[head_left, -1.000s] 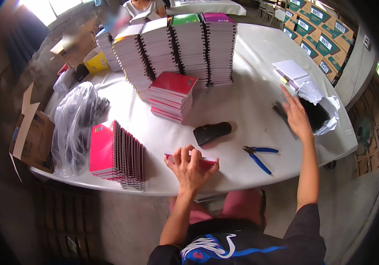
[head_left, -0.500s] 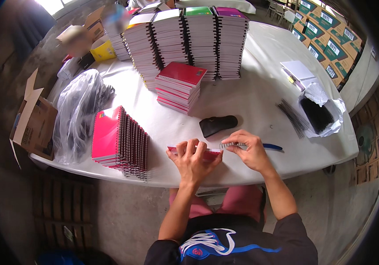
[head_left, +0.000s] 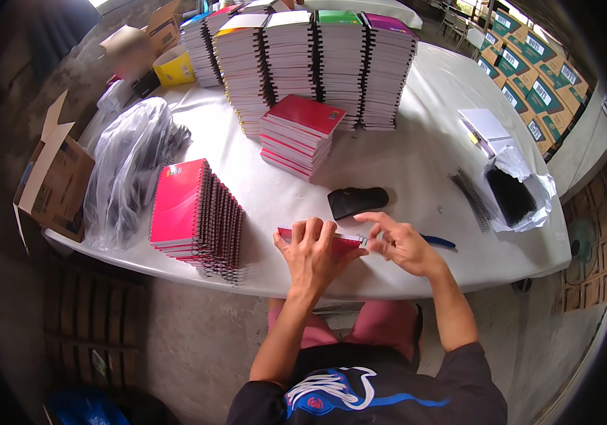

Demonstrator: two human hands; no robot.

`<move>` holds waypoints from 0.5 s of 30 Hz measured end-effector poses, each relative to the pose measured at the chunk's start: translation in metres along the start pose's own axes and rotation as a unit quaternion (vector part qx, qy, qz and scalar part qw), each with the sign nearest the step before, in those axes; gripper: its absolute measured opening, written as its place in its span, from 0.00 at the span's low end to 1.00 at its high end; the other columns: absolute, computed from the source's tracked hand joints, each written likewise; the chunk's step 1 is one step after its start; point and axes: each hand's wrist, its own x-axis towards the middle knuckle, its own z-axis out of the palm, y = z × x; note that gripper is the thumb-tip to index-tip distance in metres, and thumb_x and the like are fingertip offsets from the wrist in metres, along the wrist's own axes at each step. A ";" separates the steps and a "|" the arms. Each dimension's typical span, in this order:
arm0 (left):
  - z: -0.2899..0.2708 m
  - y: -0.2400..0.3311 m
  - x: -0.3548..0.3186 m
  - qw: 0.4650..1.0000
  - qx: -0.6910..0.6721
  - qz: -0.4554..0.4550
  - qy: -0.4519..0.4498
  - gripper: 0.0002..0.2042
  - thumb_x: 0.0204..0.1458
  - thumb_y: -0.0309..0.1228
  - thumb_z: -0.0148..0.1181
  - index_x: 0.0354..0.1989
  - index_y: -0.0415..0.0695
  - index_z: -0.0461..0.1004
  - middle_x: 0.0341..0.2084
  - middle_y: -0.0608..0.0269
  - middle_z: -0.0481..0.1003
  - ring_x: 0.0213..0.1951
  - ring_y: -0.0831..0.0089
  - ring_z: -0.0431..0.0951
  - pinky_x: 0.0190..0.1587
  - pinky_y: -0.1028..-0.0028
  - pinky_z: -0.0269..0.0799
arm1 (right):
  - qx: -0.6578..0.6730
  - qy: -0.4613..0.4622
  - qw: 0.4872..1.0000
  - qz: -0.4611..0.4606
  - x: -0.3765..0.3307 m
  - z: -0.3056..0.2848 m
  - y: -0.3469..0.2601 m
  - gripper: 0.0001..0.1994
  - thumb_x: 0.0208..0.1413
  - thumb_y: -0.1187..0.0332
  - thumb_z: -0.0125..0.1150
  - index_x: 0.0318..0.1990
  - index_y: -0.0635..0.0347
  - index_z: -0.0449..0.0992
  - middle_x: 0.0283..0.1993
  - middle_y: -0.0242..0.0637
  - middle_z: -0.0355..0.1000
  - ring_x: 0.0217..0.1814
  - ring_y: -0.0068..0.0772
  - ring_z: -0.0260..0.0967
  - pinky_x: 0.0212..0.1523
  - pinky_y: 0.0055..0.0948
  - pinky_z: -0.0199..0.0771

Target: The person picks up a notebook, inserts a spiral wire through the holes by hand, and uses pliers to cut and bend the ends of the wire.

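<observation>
The head view is taken from above a white table (head_left: 416, 170), and it is read here from left to right. At the far left an open cardboard box (head_left: 52, 180) is seen beside the table edge, and next to it a clear plastic bag (head_left: 130, 166) of dark contents is laid on the tabletop. Just right of the bag a row of pink spiral-bound notebooks (head_left: 193, 212) is stood near the front edge. Behind, tall stacks of notebooks (head_left: 303, 60) are lined up, with a short pile of red notebooks (head_left: 298, 134) set before them.

At the front edge a single red notebook (head_left: 321, 241) is held down — the left hand (head_left: 312, 253) is laid flat over it, fingers spread across the cover. Just to its right, the right hand (head_left: 401, 244) is brought up to the notebook's end, thumb and fingertips drawn together as if pinching something thin there; what is pinched cannot be made out. A black oblong object (head_left: 357, 201) is left lying just beyond the hands, and a blue handle (head_left: 436, 241) is seen past the right wrist.

One change is plain: a second ago the right arm was stretched far out to the loose wire coils (head_left: 474, 198) and the torn white bag (head_left: 519, 195); half a second ago it was already back at the notebook. Both hands are now gathered on the one book — the work is judged to be at its edge.
</observation>
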 end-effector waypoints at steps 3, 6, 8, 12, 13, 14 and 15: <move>-0.005 -0.005 -0.001 0.999 -0.035 -0.006 0.028 0.27 0.27 0.61 0.67 0.25 0.49 0.72 0.34 0.67 0.68 0.42 0.64 0.65 0.48 0.52 0.54 | -0.086 0.046 0.992 -0.078 -0.001 0.001 0.011 0.12 0.59 0.68 0.54 0.50 0.58 0.72 0.29 0.37 0.72 0.33 0.25 0.72 0.36 0.29 0.71; -0.003 -0.009 -0.001 0.999 -0.038 0.007 0.032 0.28 0.27 0.60 0.67 0.25 0.47 0.72 0.37 0.65 0.68 0.43 0.62 0.65 0.48 0.54 0.54 | -0.135 -0.013 0.979 -0.153 0.004 -0.005 0.023 0.14 0.58 0.66 0.54 0.51 0.53 0.70 0.39 0.37 0.73 0.35 0.30 0.73 0.38 0.29 0.71; -0.001 -0.012 -0.002 0.999 -0.035 0.017 0.014 0.28 0.28 0.59 0.68 0.25 0.46 0.72 0.38 0.65 0.68 0.44 0.61 0.64 0.47 0.55 0.55 | -0.083 -0.069 0.992 -0.067 0.014 -0.013 0.023 0.15 0.55 0.66 0.57 0.50 0.53 0.71 0.43 0.37 0.73 0.37 0.35 0.73 0.39 0.29 0.71; -0.003 -0.012 0.000 0.996 -0.087 0.010 0.025 0.29 0.28 0.59 0.67 0.30 0.45 0.73 0.47 0.60 0.64 0.48 0.58 0.61 0.50 0.55 0.55 | -0.383 0.107 0.887 -0.237 0.053 -0.029 0.038 0.11 0.49 0.71 0.58 0.42 0.57 0.72 0.46 0.38 0.72 0.43 0.36 0.72 0.44 0.28 0.70; -0.004 -0.013 0.000 0.996 -0.087 0.008 0.019 0.30 0.28 0.59 0.67 0.30 0.44 0.73 0.48 0.60 0.64 0.49 0.57 0.61 0.50 0.55 0.56 | -0.403 0.091 0.885 -0.213 0.061 -0.026 0.049 0.11 0.48 0.72 0.57 0.41 0.57 0.71 0.45 0.38 0.72 0.45 0.36 0.71 0.46 0.29 0.69; -0.005 -0.015 0.001 0.996 -0.086 0.006 0.014 0.30 0.27 0.59 0.68 0.30 0.44 0.73 0.49 0.60 0.63 0.50 0.56 0.60 0.50 0.56 0.56 | -0.424 0.077 0.882 -0.191 0.070 -0.023 0.056 0.11 0.46 0.73 0.56 0.40 0.58 0.71 0.44 0.39 0.72 0.47 0.35 0.71 0.48 0.31 0.68; -0.006 -0.016 0.002 0.996 -0.087 0.004 0.009 0.31 0.27 0.59 0.68 0.31 0.44 0.73 0.49 0.60 0.63 0.51 0.56 0.59 0.50 0.56 0.57 | -0.445 0.063 0.877 -0.169 0.076 -0.023 0.061 0.11 0.45 0.74 0.55 0.39 0.59 0.70 0.43 0.39 0.73 0.49 0.35 0.70 0.50 0.32 0.67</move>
